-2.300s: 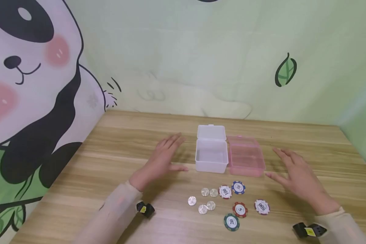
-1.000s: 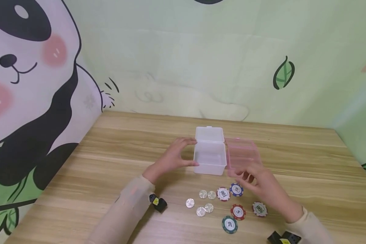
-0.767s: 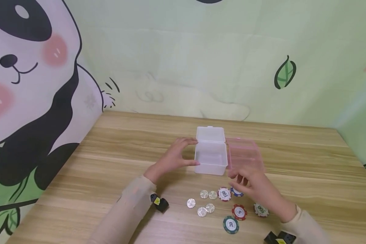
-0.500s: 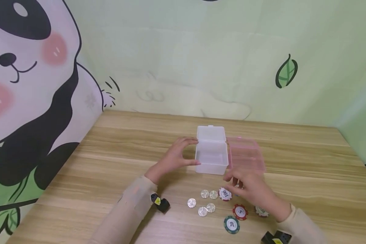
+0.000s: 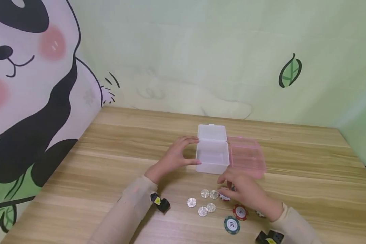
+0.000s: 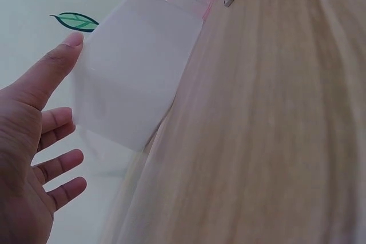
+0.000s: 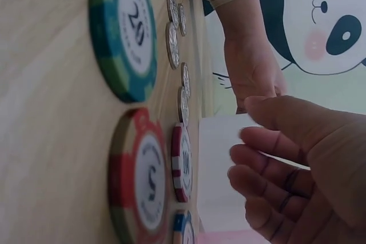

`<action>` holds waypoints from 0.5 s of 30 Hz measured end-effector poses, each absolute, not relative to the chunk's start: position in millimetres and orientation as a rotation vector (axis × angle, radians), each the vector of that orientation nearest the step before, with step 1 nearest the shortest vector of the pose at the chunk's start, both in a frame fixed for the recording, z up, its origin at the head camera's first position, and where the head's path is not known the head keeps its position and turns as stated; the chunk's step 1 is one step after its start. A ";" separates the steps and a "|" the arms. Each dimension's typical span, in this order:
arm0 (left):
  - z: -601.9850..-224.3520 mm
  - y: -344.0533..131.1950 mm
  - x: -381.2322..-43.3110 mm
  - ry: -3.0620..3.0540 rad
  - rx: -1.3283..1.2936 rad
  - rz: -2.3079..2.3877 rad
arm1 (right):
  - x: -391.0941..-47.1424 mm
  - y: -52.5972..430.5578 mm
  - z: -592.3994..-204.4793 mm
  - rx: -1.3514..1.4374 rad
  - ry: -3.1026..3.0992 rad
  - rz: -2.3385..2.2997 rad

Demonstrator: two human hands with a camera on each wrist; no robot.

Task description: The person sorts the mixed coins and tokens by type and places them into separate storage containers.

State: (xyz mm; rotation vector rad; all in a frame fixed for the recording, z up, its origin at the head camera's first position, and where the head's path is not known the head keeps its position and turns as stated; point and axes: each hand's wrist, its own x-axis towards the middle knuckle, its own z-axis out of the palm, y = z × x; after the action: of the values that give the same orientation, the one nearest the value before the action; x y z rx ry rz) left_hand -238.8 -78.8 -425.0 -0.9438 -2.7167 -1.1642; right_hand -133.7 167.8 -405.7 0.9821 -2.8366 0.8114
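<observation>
A white plastic box (image 5: pixel 212 168), its lid flipped back, stands on the table beside a pink translucent box (image 5: pixel 251 152). At its left side my left hand (image 5: pixel 177 156) holds the box, thumb at the front corner and a finger at the back corner. My right hand (image 5: pixel 245 189) hovers over the chips with loosely curled fingers and nothing in them. Near its thumb are the 100 chip (image 7: pixel 182 163) and a silver coin (image 5: pixel 214 194). The blue-edged chip (image 7: pixel 183 228) is mostly hidden by the right hand in the head view.
Several silver coins (image 5: pixel 202 211) lie left of the chips. A red 5 chip (image 5: pixel 240 212) and a green 20 chip (image 5: pixel 232 224) lie nearer the front. Part of another chip (image 5: pixel 260 214) shows under the right wrist. A printed wall (image 5: pixel 177 61) rises behind the table.
My left hand came right to the white box and has stayed there. My right hand came in from the right, then moved leftward over the chips toward the coins.
</observation>
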 end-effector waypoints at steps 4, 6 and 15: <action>-424.3 -78.6 -239.6 -2.718 -0.949 -1.170 | -133.9 164.2 -406.8 0.995 -2.890 0.759; -424.4 -78.8 -239.8 -2.711 -0.951 -1.170 | -134.1 161.6 -407.1 1.012 -2.895 0.705; -424.5 -79.3 -238.8 -2.706 -0.953 -1.186 | -134.7 150.9 -408.4 1.046 -2.948 0.489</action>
State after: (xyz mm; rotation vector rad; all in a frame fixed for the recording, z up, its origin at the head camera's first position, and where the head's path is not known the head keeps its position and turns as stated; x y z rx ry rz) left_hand -238.8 -79.3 -424.5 -0.9532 -2.7058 -1.1864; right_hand -134.7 150.9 -408.4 1.0463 -2.9484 0.4890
